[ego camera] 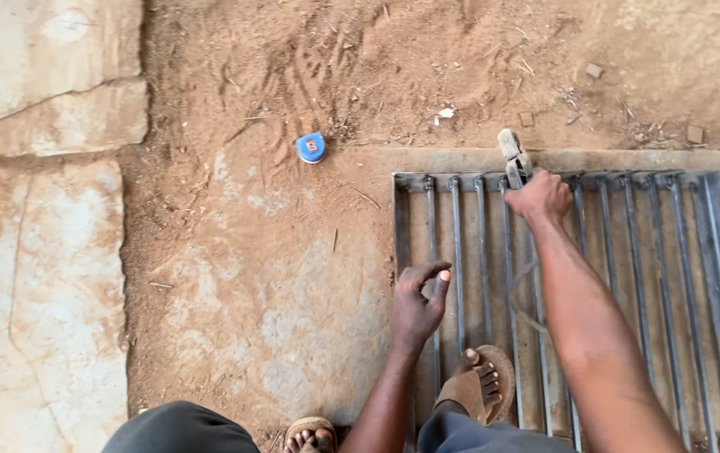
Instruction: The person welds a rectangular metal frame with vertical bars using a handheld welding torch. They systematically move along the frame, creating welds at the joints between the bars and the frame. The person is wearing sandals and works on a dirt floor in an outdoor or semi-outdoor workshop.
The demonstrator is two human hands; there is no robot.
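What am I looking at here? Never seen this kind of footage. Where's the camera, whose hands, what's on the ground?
There is no machine here. The one picture comes from a camera worn on a person's head, looking down, so the two arms reaching in from the bottom edge are that person's own.

On the dirt ground lies a metal grille, a flat frame of parallel steel bars. The person stands on it in sandals.

The right hand is closed around the handle of a tool at the grille's top rail; a cable seems to run back from it, but what kind of tool it is cannot be told. The left hand holds nothing and hovers open over the bars on the grille's left side.

Further off lie a small blue round object, possibly a tape measure, and stone slabs.
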